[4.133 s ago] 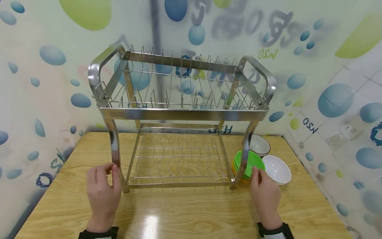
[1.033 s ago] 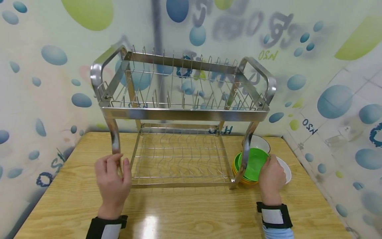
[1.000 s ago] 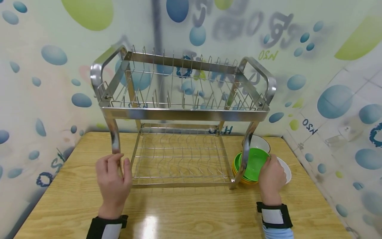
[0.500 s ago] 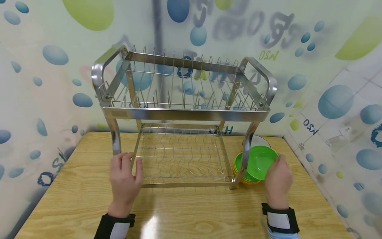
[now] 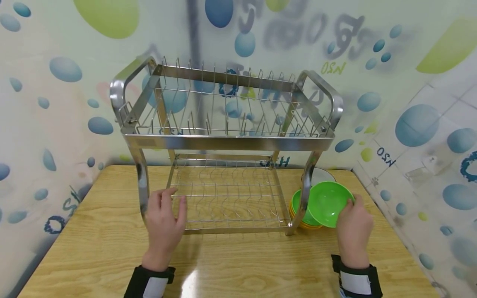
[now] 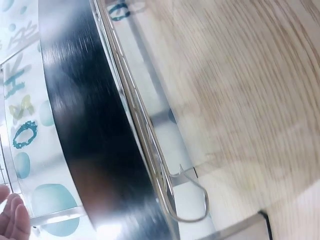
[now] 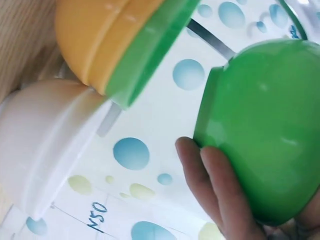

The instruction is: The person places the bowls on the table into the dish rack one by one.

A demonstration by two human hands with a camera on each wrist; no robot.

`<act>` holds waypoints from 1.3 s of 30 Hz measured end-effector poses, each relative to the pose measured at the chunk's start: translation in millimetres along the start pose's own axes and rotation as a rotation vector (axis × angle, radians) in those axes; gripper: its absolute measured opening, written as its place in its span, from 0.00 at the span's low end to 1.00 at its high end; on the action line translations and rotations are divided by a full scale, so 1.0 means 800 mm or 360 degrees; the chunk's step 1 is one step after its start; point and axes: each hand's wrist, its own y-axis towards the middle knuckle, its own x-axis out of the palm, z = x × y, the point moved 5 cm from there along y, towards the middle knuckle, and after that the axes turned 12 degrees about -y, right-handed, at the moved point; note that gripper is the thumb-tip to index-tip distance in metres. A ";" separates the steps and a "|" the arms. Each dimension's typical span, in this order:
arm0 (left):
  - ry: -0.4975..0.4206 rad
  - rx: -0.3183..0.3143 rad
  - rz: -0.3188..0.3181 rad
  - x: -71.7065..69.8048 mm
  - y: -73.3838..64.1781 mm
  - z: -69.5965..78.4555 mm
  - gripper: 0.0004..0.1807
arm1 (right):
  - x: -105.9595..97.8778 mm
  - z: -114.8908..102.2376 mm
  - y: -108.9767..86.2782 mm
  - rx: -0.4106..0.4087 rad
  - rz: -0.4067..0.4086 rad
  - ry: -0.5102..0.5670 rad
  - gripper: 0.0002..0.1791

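Note:
My right hand (image 5: 354,231) grips the right side of a green bowl (image 5: 329,203) by its rim. The bowl is tilted, its inside toward the head camera. In the right wrist view the held green bowl (image 7: 270,125) hangs apart from a stack of orange bowls (image 7: 95,37) topped by another green one (image 7: 150,55). My left hand (image 5: 164,225) holds nothing, with thumb and fingers spread before the left front of the steel two-tier dish rack (image 5: 231,143). Only its fingertips (image 6: 19,222) show in the left wrist view, beyond the rack's dark front bar (image 6: 95,120).
Wire slots (image 5: 223,186) fill the lower tier. Right of the rack, the rim of a white bowl (image 5: 321,176) shows behind the green one; white bowls (image 7: 45,130) stand beside the orange stack. The wooden table (image 5: 238,265) extends in front, with a patterned wall (image 5: 37,124) behind.
Four seconds ago both hands were apart from the bowls. Since then my right hand has taken the top green bowl and lifted it rightward off the stack. My left hand has drifted right.

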 end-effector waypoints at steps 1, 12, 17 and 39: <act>0.0000 -0.0017 -0.0013 0.001 -0.001 0.000 0.23 | -0.002 0.000 -0.001 0.0003 -0.0003 -0.0004 0.14; -0.0092 -0.0342 -0.0240 0.020 -0.007 -0.003 0.18 | -0.029 -0.001 -0.008 0.0039 -0.0072 0.0052 0.15; -0.0101 -0.0380 -0.0261 0.026 -0.008 -0.001 0.17 | -0.042 -0.008 -0.015 0.0015 -0.0087 0.0096 0.15; -0.0150 -0.0774 -0.0449 0.051 -0.022 -0.004 0.20 | -0.049 -0.059 -0.042 -0.0210 -0.0247 0.0224 0.14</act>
